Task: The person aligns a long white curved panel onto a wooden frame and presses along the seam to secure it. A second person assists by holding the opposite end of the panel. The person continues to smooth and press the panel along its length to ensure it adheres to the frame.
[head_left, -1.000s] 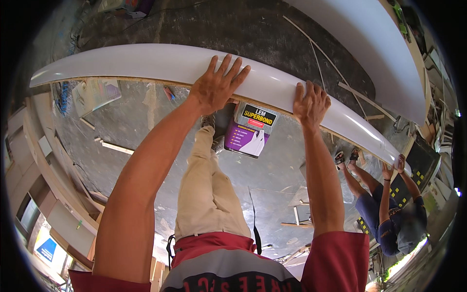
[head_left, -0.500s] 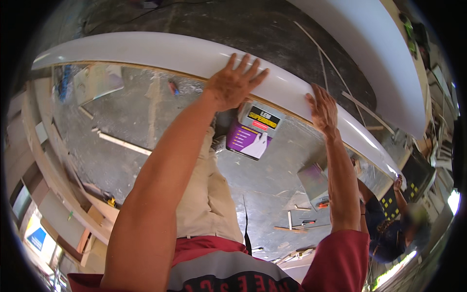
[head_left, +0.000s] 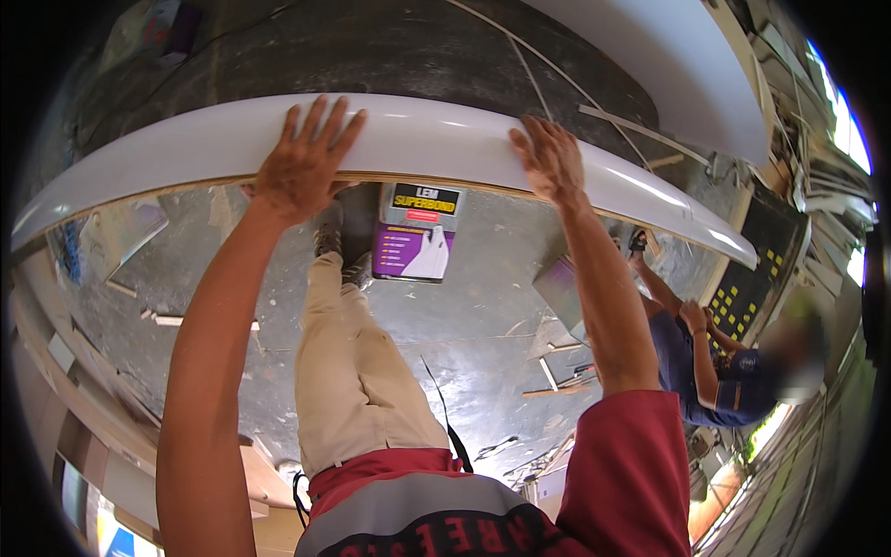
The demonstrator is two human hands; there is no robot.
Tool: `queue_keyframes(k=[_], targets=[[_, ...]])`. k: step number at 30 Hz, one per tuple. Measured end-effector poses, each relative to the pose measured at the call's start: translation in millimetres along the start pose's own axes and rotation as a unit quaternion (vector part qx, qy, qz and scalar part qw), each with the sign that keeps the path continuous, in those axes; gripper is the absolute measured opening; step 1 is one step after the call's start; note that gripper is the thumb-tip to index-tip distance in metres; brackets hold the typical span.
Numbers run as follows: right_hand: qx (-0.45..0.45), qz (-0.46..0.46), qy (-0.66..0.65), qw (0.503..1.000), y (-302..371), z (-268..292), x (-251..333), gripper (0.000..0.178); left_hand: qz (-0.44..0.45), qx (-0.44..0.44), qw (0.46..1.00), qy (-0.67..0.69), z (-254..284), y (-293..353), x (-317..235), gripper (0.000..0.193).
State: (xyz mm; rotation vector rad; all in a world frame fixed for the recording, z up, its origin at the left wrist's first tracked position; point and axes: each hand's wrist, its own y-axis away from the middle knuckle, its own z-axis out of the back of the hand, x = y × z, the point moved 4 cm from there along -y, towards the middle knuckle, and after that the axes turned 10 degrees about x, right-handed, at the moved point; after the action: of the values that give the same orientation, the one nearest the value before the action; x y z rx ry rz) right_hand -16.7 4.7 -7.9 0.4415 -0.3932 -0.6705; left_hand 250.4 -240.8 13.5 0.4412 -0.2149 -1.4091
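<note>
A long, narrow, glossy white board [head_left: 436,139] with a raw brown edge [head_left: 422,179] crosses in front of me, bent by the lens. Flat on its left part lies my left hand [head_left: 302,172], fingers spread; something like the thumb shows under the near edge. Farther right, my right hand [head_left: 553,165] rests on the same surface, fingers pointing to the far side and slightly bent, thumb apart. Beneath the near edge, between my arms, a rectangular grey and purple tin [head_left: 413,237] stands on the floor by my feet. What supports the board is partly hidden.
A large white curved panel [head_left: 677,74] is at the upper right, with thin strips [head_left: 640,135] beside it. A co-worker [head_left: 733,371] sits at the right near the board's end. Wood offcuts [head_left: 548,371] and another tin [head_left: 561,288] lie on the grey floor.
My view has shifted, and the hands stand farther apart along the board. The co-worker's hand, at the board's right end before, has come away from it.
</note>
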Motion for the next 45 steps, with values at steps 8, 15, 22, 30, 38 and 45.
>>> queue_keyframes(k=[8, 15, 22, 30, 38, 45], targets=[[-0.015, -0.007, -0.033, 0.999, 4, 5, 1, 0.066, -0.004, -0.005, 1.000, -0.009, -1, -2, 1, 0.108], [-0.004, -0.018, -0.048, 0.999, 6, 8, 4, 0.061, -0.025, -0.046, 0.999, -0.014, -4, -2, 4, 0.105], [-0.016, -0.028, -0.041, 0.999, 6, 6, 4, 0.059, -0.028, -0.044, 0.999, -0.006, -3, -1, 3, 0.102], [-0.028, -0.026, -0.050, 0.998, 4, 2, -1, 0.060, -0.029, -0.048, 0.998, -0.026, -1, 1, 1, 0.101], [-0.013, -0.036, -0.046, 0.998, 3, 4, -1, 0.062, -0.036, -0.069, 0.995, -0.060, -6, 2, 1, 0.094], [-0.054, -0.029, -0.059, 0.996, 3, -2, -10, 0.057, -0.036, -0.089, 0.993, -0.070, -8, 1, 0, 0.091]])
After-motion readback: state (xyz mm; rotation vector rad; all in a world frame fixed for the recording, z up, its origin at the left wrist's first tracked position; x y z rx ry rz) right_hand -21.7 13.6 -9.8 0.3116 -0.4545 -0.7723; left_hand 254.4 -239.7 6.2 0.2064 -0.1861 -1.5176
